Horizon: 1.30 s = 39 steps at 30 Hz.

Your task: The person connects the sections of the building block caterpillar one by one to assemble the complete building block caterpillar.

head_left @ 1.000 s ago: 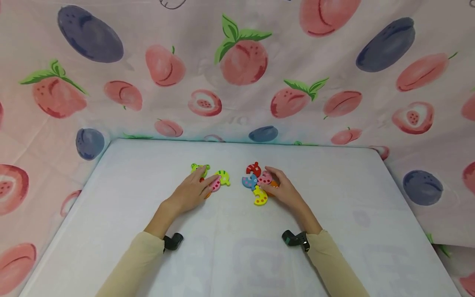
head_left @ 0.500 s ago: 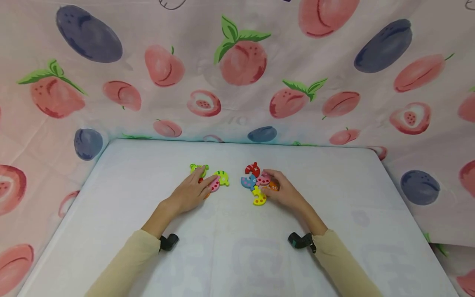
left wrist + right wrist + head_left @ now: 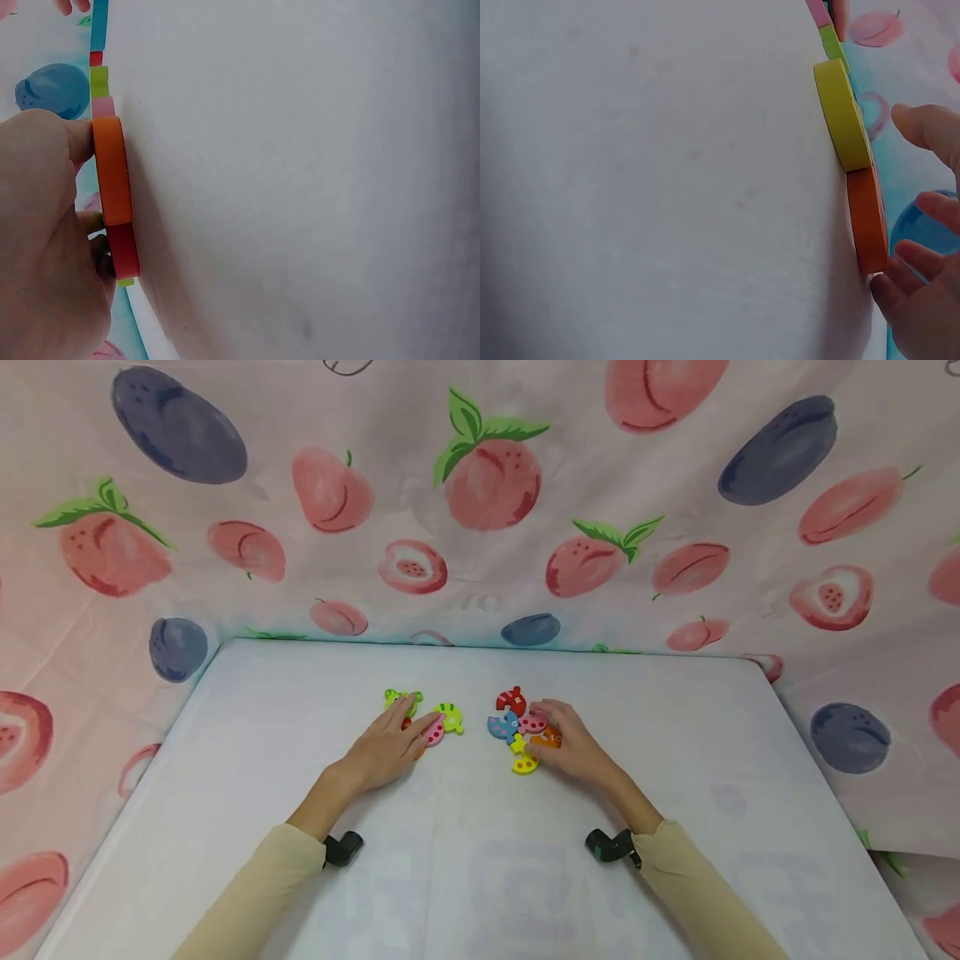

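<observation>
In the head view, my left hand (image 3: 381, 750) rests on a cluster of flat puzzle pieces, fingers spread. A green animal-head piece (image 3: 393, 697), a pink dotted piece (image 3: 434, 732) and a green striped piece (image 3: 452, 718) show around it. An orange piece (image 3: 112, 171) and a red piece (image 3: 124, 251) lie beside its fingers in the left wrist view. Loosely bent, my right hand (image 3: 576, 746) touches an orange piece (image 3: 868, 221), its thumb raised near a yellow dotted piece (image 3: 526, 766). Red (image 3: 511, 702), blue (image 3: 500, 727) and pink (image 3: 533, 722) pieces adjoin them.
Both clusters lie on a white-covered table (image 3: 465, 860), with a gap between them. A fruit-printed cloth (image 3: 480, 577) hangs behind the table and along its sides. Each wrist carries a small black camera (image 3: 345, 848).
My right hand has shifted slightly to the right, uncovering more of the orange piece; its thumb now covers part of the yellow piece. My left hand stays on its cluster.
</observation>
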{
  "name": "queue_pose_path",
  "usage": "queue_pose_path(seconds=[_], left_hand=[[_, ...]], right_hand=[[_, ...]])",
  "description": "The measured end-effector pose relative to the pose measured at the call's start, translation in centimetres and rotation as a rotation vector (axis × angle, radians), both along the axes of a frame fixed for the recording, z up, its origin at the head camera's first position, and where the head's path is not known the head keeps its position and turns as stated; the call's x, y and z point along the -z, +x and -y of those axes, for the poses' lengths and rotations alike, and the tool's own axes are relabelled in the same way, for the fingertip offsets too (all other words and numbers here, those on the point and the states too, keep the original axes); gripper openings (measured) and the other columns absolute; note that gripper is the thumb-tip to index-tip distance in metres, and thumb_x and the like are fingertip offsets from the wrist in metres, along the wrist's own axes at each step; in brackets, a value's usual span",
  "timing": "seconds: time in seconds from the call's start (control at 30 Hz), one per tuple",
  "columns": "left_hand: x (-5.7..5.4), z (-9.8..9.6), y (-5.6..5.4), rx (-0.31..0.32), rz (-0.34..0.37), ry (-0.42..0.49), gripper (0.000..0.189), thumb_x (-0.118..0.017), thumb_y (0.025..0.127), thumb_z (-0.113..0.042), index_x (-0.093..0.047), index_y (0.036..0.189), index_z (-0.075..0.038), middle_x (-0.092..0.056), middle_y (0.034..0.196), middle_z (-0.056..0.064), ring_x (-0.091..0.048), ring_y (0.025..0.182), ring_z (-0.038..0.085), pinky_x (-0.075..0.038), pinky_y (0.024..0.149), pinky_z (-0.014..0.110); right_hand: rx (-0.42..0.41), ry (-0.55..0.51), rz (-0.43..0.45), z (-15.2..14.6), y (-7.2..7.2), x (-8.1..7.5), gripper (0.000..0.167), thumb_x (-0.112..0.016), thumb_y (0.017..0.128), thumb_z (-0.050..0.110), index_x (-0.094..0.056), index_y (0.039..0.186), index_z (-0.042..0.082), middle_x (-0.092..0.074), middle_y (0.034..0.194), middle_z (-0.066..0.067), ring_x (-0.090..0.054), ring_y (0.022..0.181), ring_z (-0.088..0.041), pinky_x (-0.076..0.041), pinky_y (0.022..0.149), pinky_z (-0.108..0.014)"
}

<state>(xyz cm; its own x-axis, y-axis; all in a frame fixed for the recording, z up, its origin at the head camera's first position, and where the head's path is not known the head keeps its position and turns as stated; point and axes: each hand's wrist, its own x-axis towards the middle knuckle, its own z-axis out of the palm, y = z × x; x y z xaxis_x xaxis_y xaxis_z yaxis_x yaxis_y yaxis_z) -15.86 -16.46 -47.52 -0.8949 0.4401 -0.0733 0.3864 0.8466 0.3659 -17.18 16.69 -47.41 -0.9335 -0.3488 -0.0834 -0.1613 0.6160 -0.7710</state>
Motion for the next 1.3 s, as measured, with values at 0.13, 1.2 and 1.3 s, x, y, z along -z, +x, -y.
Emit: queue_pose_path(seconds=[0.13, 1.2, 1.3], left_hand=[[0.2, 0.1, -0.1, 0.004, -0.005, 0.003, 0.049, -0.037, 0.104, -0.036, -0.033, 0.152, -0.026, -0.013, 0.163, 0.015, -0.011, 0.151, 0.036, -0.016, 0.122, 0.051], [-0.6, -0.1, 0.1, -0.001, 0.014, -0.022, 0.049, -0.04, 0.104, -0.036, -0.033, 0.152, -0.027, -0.013, 0.163, 0.016, -0.012, 0.151, 0.036, -0.017, 0.123, 0.049], [-0.7, -0.1, 0.1, -0.003, 0.028, -0.029, 0.05, -0.04, 0.104, -0.036, -0.032, 0.152, -0.027, -0.012, 0.163, 0.016, -0.011, 0.151, 0.036, -0.016, 0.123, 0.049]], right_hand=[[0.012, 0.009, 0.006, 0.0, 0.1, -0.1, 0.069, -0.071, 0.086, 0.028, -0.04, 0.146, 0.016, -0.027, 0.156, -0.014, -0.026, 0.145, -0.036, -0.03, 0.114, -0.061], [-0.198, 0.468, -0.319, 4.8, 1.8, -1.6, 0.061, -0.074, 0.084, 0.038, -0.057, 0.136, 0.011, -0.048, 0.14, -0.014, -0.044, 0.13, -0.032, -0.042, 0.107, -0.051], [-0.204, 0.433, -0.276, 5.0, 1.8, -1.8, 0.057, -0.074, 0.084, 0.036, -0.06, 0.134, 0.012, -0.049, 0.14, -0.013, -0.045, 0.13, -0.03, -0.044, 0.106, -0.049]])
